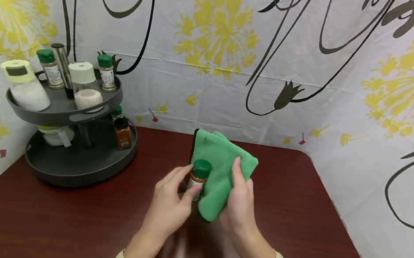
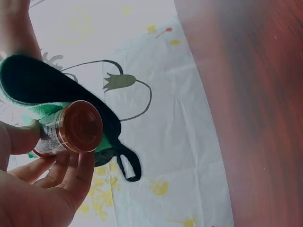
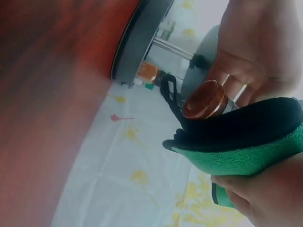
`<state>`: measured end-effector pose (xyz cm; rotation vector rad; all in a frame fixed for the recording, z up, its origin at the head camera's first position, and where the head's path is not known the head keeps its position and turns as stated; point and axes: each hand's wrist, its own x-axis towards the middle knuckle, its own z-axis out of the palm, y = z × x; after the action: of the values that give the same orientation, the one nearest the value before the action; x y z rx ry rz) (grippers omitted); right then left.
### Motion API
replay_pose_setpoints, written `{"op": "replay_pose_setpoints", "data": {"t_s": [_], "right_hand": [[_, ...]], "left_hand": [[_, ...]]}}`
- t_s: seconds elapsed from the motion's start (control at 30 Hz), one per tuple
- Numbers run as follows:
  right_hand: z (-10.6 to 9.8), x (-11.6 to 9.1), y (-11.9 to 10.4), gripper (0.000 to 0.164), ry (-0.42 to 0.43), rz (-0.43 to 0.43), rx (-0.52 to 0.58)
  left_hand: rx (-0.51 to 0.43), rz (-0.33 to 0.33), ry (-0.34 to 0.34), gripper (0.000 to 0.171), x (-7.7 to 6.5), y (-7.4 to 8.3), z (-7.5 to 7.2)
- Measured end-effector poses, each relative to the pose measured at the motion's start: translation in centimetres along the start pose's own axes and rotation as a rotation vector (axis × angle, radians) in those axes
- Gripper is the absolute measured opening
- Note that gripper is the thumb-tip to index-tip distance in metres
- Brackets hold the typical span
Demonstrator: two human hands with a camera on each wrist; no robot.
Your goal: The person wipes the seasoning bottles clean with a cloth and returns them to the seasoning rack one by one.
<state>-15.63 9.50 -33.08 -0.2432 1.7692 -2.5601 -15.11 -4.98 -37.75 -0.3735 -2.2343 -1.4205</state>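
Upright in front of me, a small spice jar (image 1: 199,174) with a green lid and reddish-brown contents is held by my left hand (image 1: 170,201), thumb on one side and fingers on the other. My right hand (image 1: 240,203) grips a folded green cloth (image 1: 221,167) with its thumb on the near face. The cloth lies right beside the jar, against its right and far sides. From below, the left wrist view shows the jar's round base (image 2: 84,126) clear of the table, and the cloth's dark edging and hanging loop (image 2: 131,165).
A dark two-tier round rack (image 1: 76,172) stands at the left on the reddish-brown table (image 1: 296,231). Its upper tier carries several shakers and green-lidded jars (image 1: 106,73); an orange-brown bottle (image 1: 122,134) stands on the lower one. A patterned sheet (image 1: 211,103) hangs behind.
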Motion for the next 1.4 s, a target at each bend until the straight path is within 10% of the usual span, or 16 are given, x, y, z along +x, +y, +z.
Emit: {"op": "replay_pose_setpoints", "data": {"t_s": [0.43,0.7,1.0,1.2,1.4], "right_hand": [[-0.1,-0.9,3.7,0.066,-0.049,0.151,-0.292],[-0.8,-1.1,4.5,0.059,-0.008,0.287,0.071],[-0.4,-3.0,3.6,0.052,-0.055,0.334,0.400],[0.0,-4.3,3.2,0.052,-0.063,0.322,0.480],[0.0,-5.2,3.0,0.053,-0.037,0.319,0.509]], "left_hand": [[-0.052,0.065,0.161,0.041,1.2,0.7,-1.0],[-0.333,-0.014,0.144,0.045,1.4,0.7,-1.3],[-0.332,-0.065,0.158,0.051,1.0,0.1,-0.8],[-0.210,0.039,0.214,0.042,1.4,0.1,-0.4],[-0.215,0.005,0.233,0.044,2.0,0.2,-2.1]]}}
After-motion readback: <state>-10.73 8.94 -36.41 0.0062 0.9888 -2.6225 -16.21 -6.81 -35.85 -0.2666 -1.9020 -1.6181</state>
